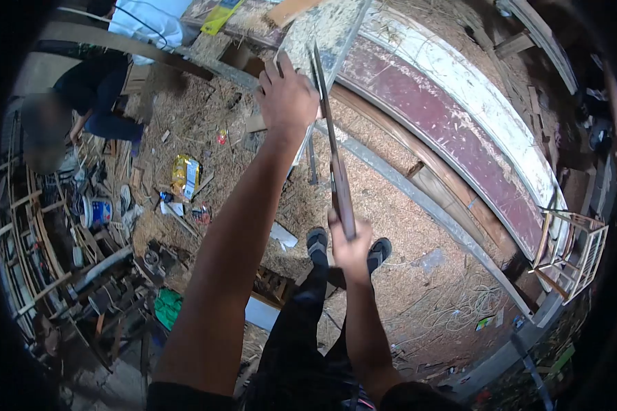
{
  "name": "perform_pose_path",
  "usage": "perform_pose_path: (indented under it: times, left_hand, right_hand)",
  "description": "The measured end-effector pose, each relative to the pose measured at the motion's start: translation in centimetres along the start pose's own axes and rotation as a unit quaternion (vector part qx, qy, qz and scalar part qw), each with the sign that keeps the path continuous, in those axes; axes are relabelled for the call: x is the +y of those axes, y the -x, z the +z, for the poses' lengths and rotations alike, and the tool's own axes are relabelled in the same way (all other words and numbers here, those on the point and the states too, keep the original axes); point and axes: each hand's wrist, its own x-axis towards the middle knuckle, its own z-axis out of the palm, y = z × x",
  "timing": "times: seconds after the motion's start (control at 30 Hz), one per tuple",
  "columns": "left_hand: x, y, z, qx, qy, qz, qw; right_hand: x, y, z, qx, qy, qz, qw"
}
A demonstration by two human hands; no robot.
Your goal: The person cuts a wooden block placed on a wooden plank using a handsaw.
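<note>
My right hand (352, 243) is closed around the brown wooden handle of a handsaw (325, 113). Its narrow dark blade points away from me, seen nearly edge-on, beside my left hand (289, 96). That hand lies with spread fingers at the near end of a sawdust-covered board (343, 31). A small pale piece of wood (256, 124) shows by the left wrist; its extent under the hand is hidden. Whether the saw teeth touch wood, I cannot tell.
A long curved white and maroon wooden structure (452, 116) runs along the right. Another person (106, 92) bends down at the left, near scrap wood. Sawdust and shavings cover the floor, with a yellow packet (186, 175) and tangled string (469, 312). A small wooden frame (572, 253) stands at right.
</note>
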Motion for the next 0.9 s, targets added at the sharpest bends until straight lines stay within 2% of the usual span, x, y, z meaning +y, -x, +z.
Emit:
perform_pose_path:
  times: [0.1, 0.2, 0.3, 0.33, 0.4, 0.43, 0.53, 0.6, 0.7, 0.73, 0.8, 0.87, 0.9]
  left_hand:
    - [0.4, 0.0, -0.6, -0.038, 0.014, -0.021, 0.999]
    - [0.6, -0.3, -1.0, -0.053, 0.002, -0.029, 0.998]
    - [0.7, -0.4, -1.1, -0.062, 0.006, -0.034, 0.997]
    - [0.7, -0.4, -1.3, -0.063, 0.009, -0.034, 0.997]
    - [0.6, -0.2, -1.5, -0.071, 0.002, -0.043, 0.997]
    - [0.6, -0.2, -1.4, -0.073, 0.002, -0.047, 0.996]
    - [0.6, -0.2, -1.3, -0.074, 0.011, -0.043, 0.996]
    - [0.5, -0.6, -1.2, -0.067, 0.017, -0.041, 0.997]
    - [0.7, -0.6, -1.5, -0.077, -0.002, -0.037, 0.996]
    - [0.4, -0.6, -1.4, -0.061, -0.003, -0.033, 0.998]
    - [0.3, -0.4, -0.8, -0.032, -0.003, -0.022, 0.999]
    - [0.8, -0.3, -1.4, -0.067, 0.019, -0.040, 0.997]
    - [0.8, -0.6, -1.9, -0.080, 0.028, -0.045, 0.995]
  right_hand:
    - [-0.1, -3.6, 1.4, -0.001, -0.075, 0.001, 0.997]
    - [3.3, 1.3, -0.4, 0.044, 0.055, -0.084, 0.994]
    - [0.2, 1.8, -0.6, 0.031, 0.028, 0.020, 0.999]
    - [0.1, 0.3, 0.0, 0.023, 0.003, -0.029, 0.999]
    - [-0.7, -4.6, 1.2, -0.016, -0.062, -0.003, 0.998]
    - [-0.7, -5.0, 1.2, -0.031, -0.045, -0.039, 0.998]
    - [2.1, 0.1, -1.2, -0.013, -0.049, 0.035, 0.998]
    - [3.1, 0.7, -1.6, 0.015, 0.033, -0.047, 0.998]
    - [-0.3, -1.6, -0.3, -0.002, 0.060, 0.023, 0.998]
    - [-0.5, -3.8, 0.9, -0.004, 0.045, -0.022, 0.999]
    - [-1.2, -5.1, 1.8, -0.005, -0.042, 0.025, 0.999]
    - [0.2, -0.7, -0.3, 0.008, 0.036, 0.077, 0.996]
    - [0.9, 2.3, -1.3, 0.007, 0.050, 0.022, 0.998]
